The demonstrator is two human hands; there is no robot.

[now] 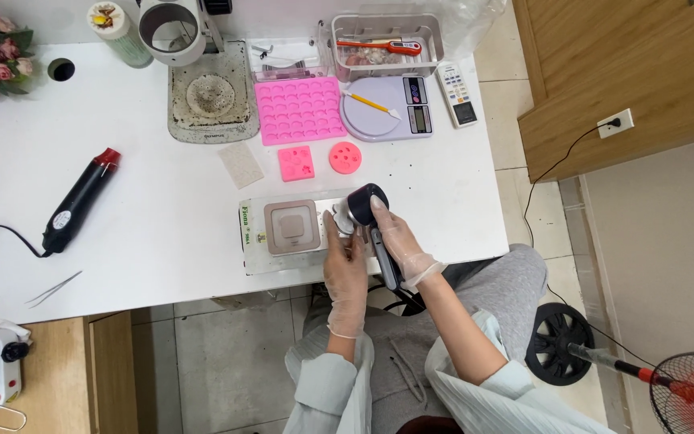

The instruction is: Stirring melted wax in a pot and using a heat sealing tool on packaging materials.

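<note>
Thin, translucent glove film covers both of your hands, wrinkled at the wrists above pale rolled sleeves. Your right hand (pixel 402 241) is wrapped around the handle of a dark handheld tool (pixel 373 225), glossy and hard, with a rounded head pointing up and away from you and a grey strip running down its grip. Your left hand (pixel 345 269) has its fingers pinched narrow on a small crumpled whitish piece (pixel 341 221), held right against the tool's head; what that piece is made of cannot be told. Both hands work just over the near edge of the smooth white table (pixel 162 233), above a flat rectangular white tray (pixel 255 249) that carries a square, taupe, soft-cornered mould (pixel 290 227).

Farther back lie matte pink silicone moulds: a large rectangular sheet (pixel 299 110) dimpled with rows of cavities, a small square one (pixel 295 163) and a small round one (pixel 345 157). A rough beige textured mat (pixel 241 165) sits beside them. A lilac round-topped kitchen scale (pixel 387 108) bears a slim yellow-handled tool. To your left a black heat gun (pixel 82 201) with a red tip lies on its side, cord trailing, and thin metal tweezers (pixel 54 288) rest near the table edge.
</note>
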